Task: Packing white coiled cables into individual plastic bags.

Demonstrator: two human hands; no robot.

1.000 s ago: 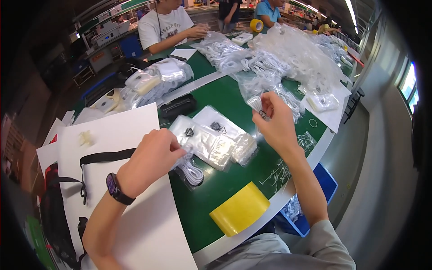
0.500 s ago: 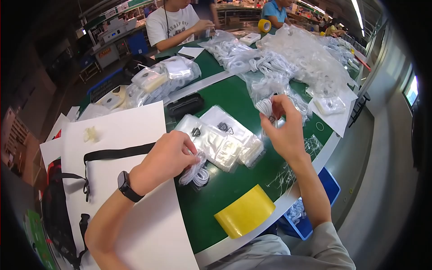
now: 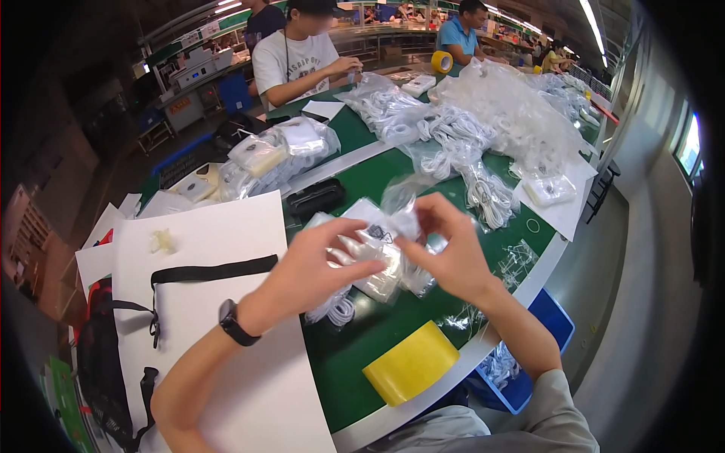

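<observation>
My left hand point(image 3: 321, 260) hovers over the stacked clear plastic bags, its fingers and thumb spread with nothing between them. A blurred clear plastic bag point(image 3: 400, 198) is pinched in my right hand point(image 3: 451, 253); whether a cable is inside cannot be made out. Beneath both hands lie the flat clear bags point(image 3: 376, 285), printed with dark triangle marks and partly hidden by my fingers. Coiled white cables point(image 3: 336, 308) rest on the green table just below my left hand. A wide yellow tape band point(image 3: 411, 364) stands near the table's front edge.
Bundled white cables point(image 3: 489, 198) and a large heap of clear bags point(image 3: 506, 98) fill the far right. A black case point(image 3: 316, 198) sits behind the stack. White board point(image 3: 249, 362) covers the left side. A blue bin point(image 3: 521, 377) stands below the right edge. Two people work across the table.
My right hand has moved left and inward, now with a clear bag in it. The left hand has let go of the coiled cables and opened above the bags.
</observation>
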